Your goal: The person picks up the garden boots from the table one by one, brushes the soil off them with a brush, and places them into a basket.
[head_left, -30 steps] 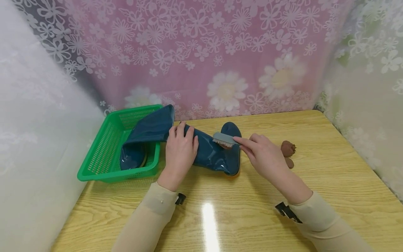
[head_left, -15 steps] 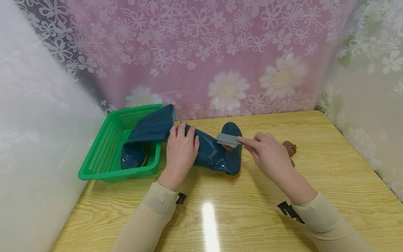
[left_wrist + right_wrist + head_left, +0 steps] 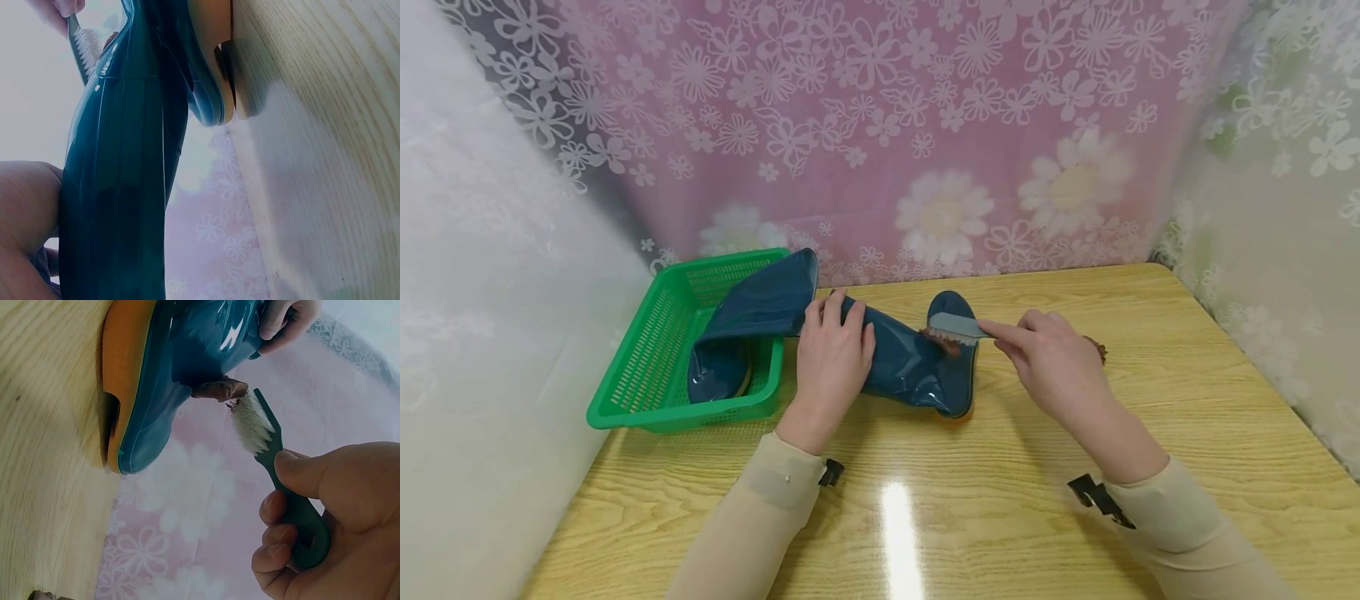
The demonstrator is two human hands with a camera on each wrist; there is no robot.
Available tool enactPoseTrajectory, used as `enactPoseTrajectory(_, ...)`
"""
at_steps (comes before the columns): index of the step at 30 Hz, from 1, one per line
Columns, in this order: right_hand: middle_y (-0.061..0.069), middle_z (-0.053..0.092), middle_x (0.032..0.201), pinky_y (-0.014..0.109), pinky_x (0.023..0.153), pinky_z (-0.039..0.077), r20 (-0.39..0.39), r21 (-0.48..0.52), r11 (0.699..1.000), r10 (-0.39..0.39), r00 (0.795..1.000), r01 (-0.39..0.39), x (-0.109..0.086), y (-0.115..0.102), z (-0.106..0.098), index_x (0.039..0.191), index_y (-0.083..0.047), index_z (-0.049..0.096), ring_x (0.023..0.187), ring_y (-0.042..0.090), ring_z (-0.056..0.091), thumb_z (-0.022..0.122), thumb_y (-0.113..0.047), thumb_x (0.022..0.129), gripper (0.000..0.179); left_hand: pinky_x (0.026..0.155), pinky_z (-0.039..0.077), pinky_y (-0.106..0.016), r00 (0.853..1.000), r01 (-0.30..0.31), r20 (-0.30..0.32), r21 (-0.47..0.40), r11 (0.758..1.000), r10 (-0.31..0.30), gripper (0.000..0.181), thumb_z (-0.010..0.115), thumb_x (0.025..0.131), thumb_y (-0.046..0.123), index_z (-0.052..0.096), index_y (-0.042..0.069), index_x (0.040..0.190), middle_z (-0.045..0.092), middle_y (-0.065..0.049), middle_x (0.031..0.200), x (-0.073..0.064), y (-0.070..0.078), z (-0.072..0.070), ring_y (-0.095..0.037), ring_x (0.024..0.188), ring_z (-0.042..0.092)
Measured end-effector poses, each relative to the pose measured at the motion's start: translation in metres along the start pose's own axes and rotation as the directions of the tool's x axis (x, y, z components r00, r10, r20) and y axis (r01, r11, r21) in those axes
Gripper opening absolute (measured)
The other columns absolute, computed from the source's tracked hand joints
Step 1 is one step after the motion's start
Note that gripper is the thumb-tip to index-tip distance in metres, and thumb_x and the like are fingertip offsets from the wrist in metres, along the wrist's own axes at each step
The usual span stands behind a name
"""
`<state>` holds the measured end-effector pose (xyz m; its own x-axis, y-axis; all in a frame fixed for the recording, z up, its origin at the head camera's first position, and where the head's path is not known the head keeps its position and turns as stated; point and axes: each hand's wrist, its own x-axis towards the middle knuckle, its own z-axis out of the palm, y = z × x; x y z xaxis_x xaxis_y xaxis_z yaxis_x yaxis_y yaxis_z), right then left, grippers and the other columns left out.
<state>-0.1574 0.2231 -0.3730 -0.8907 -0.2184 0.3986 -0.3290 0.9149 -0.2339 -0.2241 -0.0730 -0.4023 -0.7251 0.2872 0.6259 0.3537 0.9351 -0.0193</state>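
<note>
A dark blue rubber boot (image 3: 895,354) stands on its orange sole (image 3: 128,350), its shaft reaching toward my left hand (image 3: 831,367). That hand grips the shaft near the top opening. My right hand (image 3: 1060,367) holds a scrub brush (image 3: 953,323) by its handle, index finger stretched along it in the head view. The pale bristles (image 3: 253,425) meet a brown, mud-like clump (image 3: 220,389) stuck on the front of the boot, above the foot. Some brown bits cling to the bristle tips.
Left of the boot, a green plastic basket (image 3: 677,412) holds a second blue boot (image 3: 760,300), its shaft leaning over the rim. A brown lump (image 3: 1099,348) on the wooden table (image 3: 985,517) is partly hidden behind my right hand. A floral curtain (image 3: 850,167) hangs behind.
My right hand and the brush have shifted to the right across the boot, covering more of the brown lumps on the table. The left hand and boot have stayed put.
</note>
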Motion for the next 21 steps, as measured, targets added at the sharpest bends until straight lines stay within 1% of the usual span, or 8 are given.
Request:
enactPoseTrajectory(6,0.004,0.058,0.089,0.038,0.056,0.04,0.027,-0.001,1.0,0.03,0.999,-0.03,0.0,0.003,-0.003,0.147,-0.025,0.075,0.077,0.027,0.051,0.072,-0.019,0.11,0.037,0.107,0.056,-0.053,1.0,-0.014,-0.01,0.003,1.0,0.014,0.037,0.072,0.109,0.026,0.075,0.003,0.137,0.062,-0.024,0.15,0.0,-0.001,0.001,-0.045,0.132,0.058)
enactPoseTrajectory(15,0.006,0.058,0.089,0.039,0.059,0.041,0.094,-0.03,0.997,0.073,0.993,-0.07,0.002,0.008,-0.008,0.148,-0.023,0.074,0.076,0.027,0.05,0.071,-0.018,0.111,0.038,0.11,0.054,-0.053,1.0,-0.011,0.014,-0.01,1.0,0.011,0.037,0.068,0.111,0.028,0.074,0.003,0.139,0.06,-0.025,0.153,0.0,-0.001,0.001,-0.046,0.134,0.056)
enactPoseTrajectory(18,0.007,0.059,0.09,0.039,0.059,0.042,0.094,-0.032,0.997,0.078,0.992,-0.075,0.002,0.008,-0.011,0.148,-0.022,0.074,0.076,0.027,0.051,0.071,-0.018,0.111,0.038,0.111,0.054,-0.053,1.0,-0.01,0.015,-0.009,1.0,0.01,0.038,0.068,0.111,0.028,0.074,0.003,0.139,0.059,-0.024,0.153,0.0,-0.001,0.001,-0.046,0.135,0.056)
enactPoseTrajectory(21,0.007,0.06,0.091,0.04,0.059,0.044,0.068,-0.031,0.997,0.076,0.995,-0.074,0.001,0.006,-0.011,0.148,-0.023,0.074,0.078,0.028,0.052,0.07,-0.019,0.111,0.037,0.111,0.054,-0.054,1.0,-0.007,0.015,-0.011,1.0,0.007,0.037,0.069,0.111,0.028,0.074,0.004,0.139,0.059,-0.024,0.153,0.0,-0.001,0.001,-0.046,0.136,0.055)
